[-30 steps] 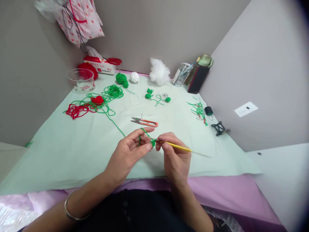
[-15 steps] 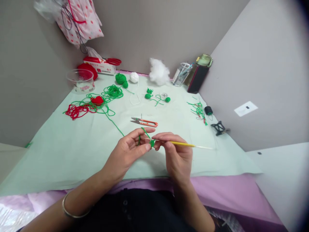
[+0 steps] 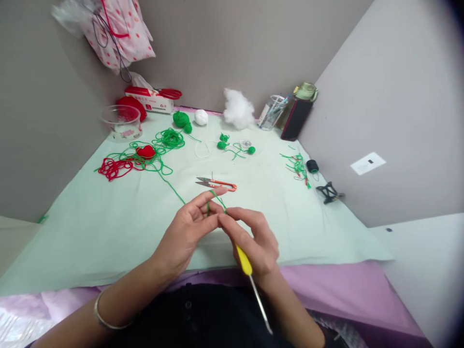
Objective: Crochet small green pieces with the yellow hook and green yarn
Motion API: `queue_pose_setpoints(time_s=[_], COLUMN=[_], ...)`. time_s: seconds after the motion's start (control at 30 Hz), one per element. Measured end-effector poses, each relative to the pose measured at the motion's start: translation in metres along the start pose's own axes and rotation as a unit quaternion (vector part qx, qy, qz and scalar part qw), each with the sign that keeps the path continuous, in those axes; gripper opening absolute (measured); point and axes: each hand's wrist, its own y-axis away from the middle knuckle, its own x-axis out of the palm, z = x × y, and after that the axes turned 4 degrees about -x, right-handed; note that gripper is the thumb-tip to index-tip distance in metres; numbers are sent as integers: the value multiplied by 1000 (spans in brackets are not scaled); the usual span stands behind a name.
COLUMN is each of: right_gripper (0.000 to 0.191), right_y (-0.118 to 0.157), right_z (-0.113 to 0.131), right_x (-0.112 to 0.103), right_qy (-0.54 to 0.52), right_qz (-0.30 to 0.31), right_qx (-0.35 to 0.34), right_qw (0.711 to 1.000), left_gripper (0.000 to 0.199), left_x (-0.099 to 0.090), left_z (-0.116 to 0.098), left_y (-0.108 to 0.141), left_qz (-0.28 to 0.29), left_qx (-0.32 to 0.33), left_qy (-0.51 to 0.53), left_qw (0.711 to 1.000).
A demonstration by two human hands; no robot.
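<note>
My left hand (image 3: 194, 220) has green yarn (image 3: 217, 196) looped over its raised index finger and around other fingers. Its thumb meets the fingertips of my right hand (image 3: 255, 237) at the small green crochet piece, which is mostly covered by fingers. In my right hand, a crochet hook with a yellow grip (image 3: 244, 259) is held against the palm, its metal end pointing down toward me. From my left hand the yarn runs back to a loose green heap (image 3: 170, 138). Just beyond my fingers lie orange thread snips (image 3: 217, 184).
Red yarn (image 3: 115, 167) and a red crocheted piece (image 3: 146, 152) lie left. Behind are a clear tub (image 3: 123, 126), green ball (image 3: 180, 118), white ball (image 3: 201, 117) and stuffing (image 3: 238, 108). Small green pieces (image 3: 222, 145) sit mid-table; yarn scraps (image 3: 299, 166) and black thread (image 3: 312, 166) lie right.
The crochet hook has swung from nearly level, pointing right, to pointing down toward me. My right fingertips have moved left onto the green piece beside my left thumb.
</note>
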Motion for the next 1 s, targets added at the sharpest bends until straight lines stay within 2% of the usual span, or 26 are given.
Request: queue_pose_setpoints(time_s=[0.07,0.13,0.2,0.27,0.37,0.5,0.57,0.67,0.73,0.8,0.9,0.97,1.0], right_gripper=[37,29,26,23,19,21,24,37,39,32,23,21,19], right_y=[1,-3,-9,-14,-19,-16,-11,-4,-2,-4,-10,-14,-15], right_z=[0,0,1,1,1,3,6,7,5,2,-2,-2,-2], right_x=[2,1,0,0,2,6,7,8,6,2,-4,-4,-3], right_qy=[-15,-102,-206,-275,-283,-253,-203,-81,-60,-116,-257,-317,-324], right_qz=[-34,-80,-115,-116,-95,-102,-83,-52,-55,-82,-127,-129,-116], right_qx=[9,91,179,219,215,220,202,127,106,147,249,274,270], right_qw=[999,987,955,929,930,937,954,987,991,979,925,899,899], left_gripper=[40,37,35,34,34,34,36,37,35,31,27,26,28], left_x=[1,1,1,2,4,4,4,4,2,-1,-3,-1,1], left_z=[0,-2,-3,-3,-1,2,4,7,8,6,1,0,0], left_y=[-1,-2,-2,-1,0,-1,-3,-5,-6,-7,-7,-6,-5], left_qz=[16,23,19,20,23,-5,-20,-14,11,25,16,9,8], left_qx=[-61,-89,-74,-46,-17,12,18,-14,-59,-88,-79,-57,-43], left_qy=[58,84,79,57,17,-34,-26,25,58,78,76,56,44], left_qw=[996,992,994,997,999,999,999,999,996,993,994,997,998])
